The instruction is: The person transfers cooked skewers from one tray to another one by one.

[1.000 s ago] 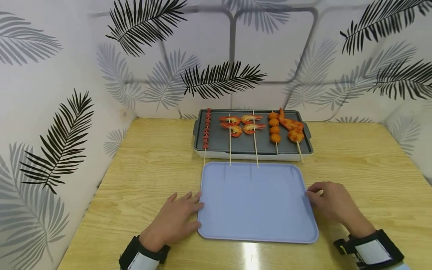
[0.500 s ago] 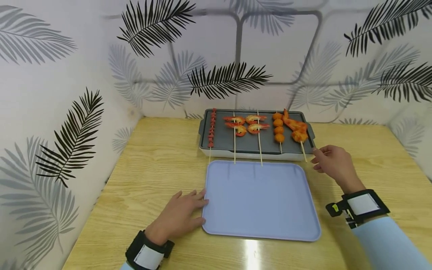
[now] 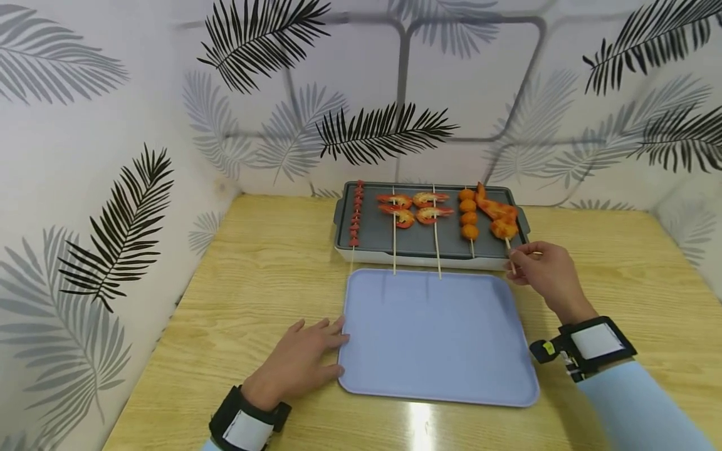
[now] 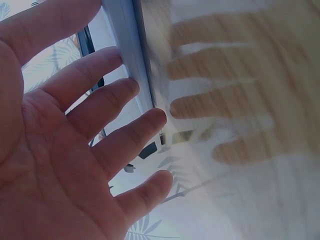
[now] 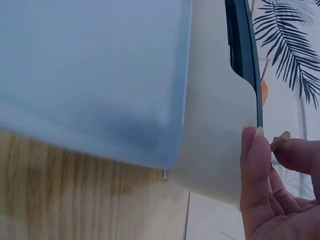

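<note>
My right hand (image 3: 547,275) pinches the lower stick of a chicken wing skewer (image 3: 502,219) at the right end of the dark grill pan (image 3: 375,241). In the right wrist view the stick's end (image 5: 281,141) shows between thumb and fingers of the right hand (image 5: 280,195). The wing itself still lies on the pan. My left hand (image 3: 301,360) lies with fingers spread at the left rim of a light blue tray (image 3: 440,338). Seen from the left wrist, the left hand (image 4: 85,130) has its fingers extended, its fingertips by the tray's rim (image 4: 131,45).
Left of the wing, the pan carries a skewer of orange balls (image 3: 469,216), two shrimp skewers (image 3: 397,210) (image 3: 433,207) and a thin red meat skewer (image 3: 356,216). Several sticks overhang the pan's front edge toward the tray. A leaf-patterned wall (image 3: 271,163) stands behind the wooden table (image 3: 254,263).
My right hand has left the tray's right rim, moved forward to the pan, then slightly left, and taken hold of the chicken wing skewer's stick. The left hand stays at the tray.
</note>
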A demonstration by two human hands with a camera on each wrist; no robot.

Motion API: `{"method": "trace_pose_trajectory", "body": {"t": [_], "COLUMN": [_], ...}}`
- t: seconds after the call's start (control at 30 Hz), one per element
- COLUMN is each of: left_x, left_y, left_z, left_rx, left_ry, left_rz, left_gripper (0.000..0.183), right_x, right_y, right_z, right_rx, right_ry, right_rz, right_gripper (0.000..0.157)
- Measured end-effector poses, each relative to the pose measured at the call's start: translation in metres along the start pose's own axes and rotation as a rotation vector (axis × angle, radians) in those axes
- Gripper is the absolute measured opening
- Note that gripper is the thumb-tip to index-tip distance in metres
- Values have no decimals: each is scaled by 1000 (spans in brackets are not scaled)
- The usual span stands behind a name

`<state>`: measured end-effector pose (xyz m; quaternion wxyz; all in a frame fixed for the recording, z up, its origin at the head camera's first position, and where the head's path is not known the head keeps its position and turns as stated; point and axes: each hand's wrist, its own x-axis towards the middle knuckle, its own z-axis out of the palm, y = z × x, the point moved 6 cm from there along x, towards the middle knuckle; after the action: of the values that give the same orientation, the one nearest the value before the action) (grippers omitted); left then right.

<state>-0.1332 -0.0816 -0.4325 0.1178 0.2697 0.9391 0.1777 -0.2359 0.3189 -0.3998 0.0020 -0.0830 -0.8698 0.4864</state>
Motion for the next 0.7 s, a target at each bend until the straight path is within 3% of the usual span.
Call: {"method": "trace_pose_trajectory", "body": {"t": [0.37, 0.7], "left_x": [-1, 1], "left_y": [-1, -5], "left_z": [-2, 2], "left_rx": [-56, -59], "left_ry": [-7, -5], "left_rz": [-17, -21], "left_gripper": [48, 50], "right_x": [10, 11], "right_y": [5, 2], "right_z": [2, 0], "right_rx": [150, 76], "right_ry": [-127, -152], "right_rz": [66, 63], "right_gripper": [43, 40]}}
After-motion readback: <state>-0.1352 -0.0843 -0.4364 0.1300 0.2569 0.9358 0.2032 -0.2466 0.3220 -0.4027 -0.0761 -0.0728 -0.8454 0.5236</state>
